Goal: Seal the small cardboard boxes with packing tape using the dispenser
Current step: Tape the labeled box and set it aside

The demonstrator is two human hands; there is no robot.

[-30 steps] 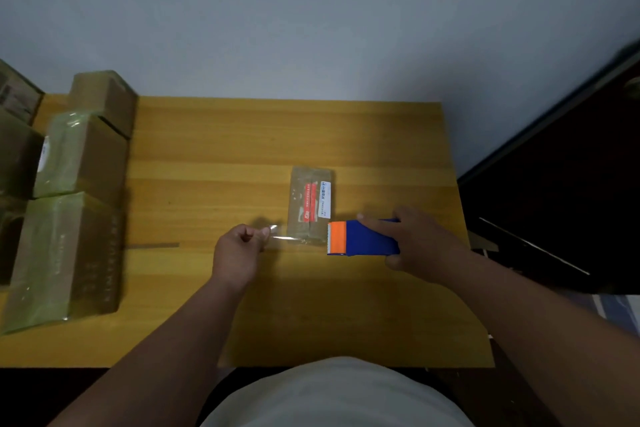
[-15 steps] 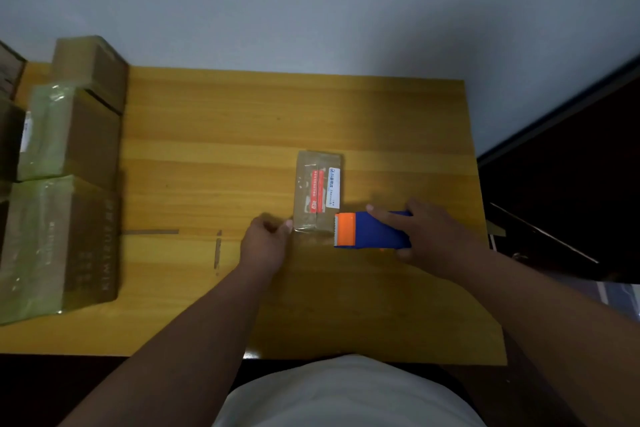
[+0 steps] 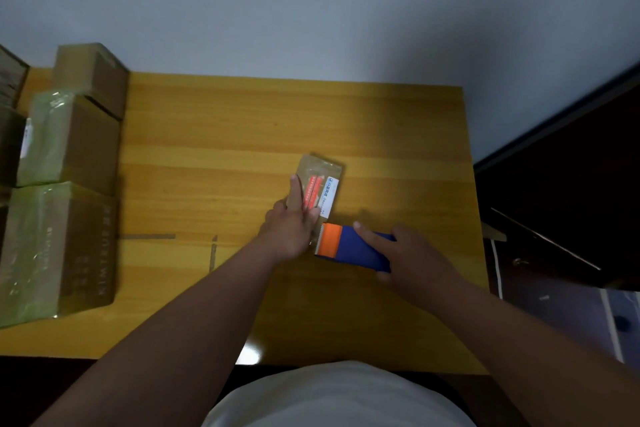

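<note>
A small flat cardboard box (image 3: 320, 180) with a red and white label lies in the middle of the wooden table (image 3: 214, 135). My left hand (image 3: 291, 225) rests on the box's near left part, its index finger stretched straight along the top. My right hand (image 3: 412, 256) grips the blue tape dispenser (image 3: 353, 246), index finger laid on its top. The dispenser's orange head sits just below the box's near end, close to my left hand. The clear tape itself is too faint to make out.
Several larger taped cardboard boxes (image 3: 65, 191) stand stacked along the table's left edge. Two short tape strips (image 3: 149, 236) stick to the tabletop left of my hands. A dark cabinet (image 3: 568, 184) stands to the right of the table.
My left hand moved right from pinching the tape end beside the box onto the box, its finger now straight along the top. The dispenser stayed near the box's near end.
</note>
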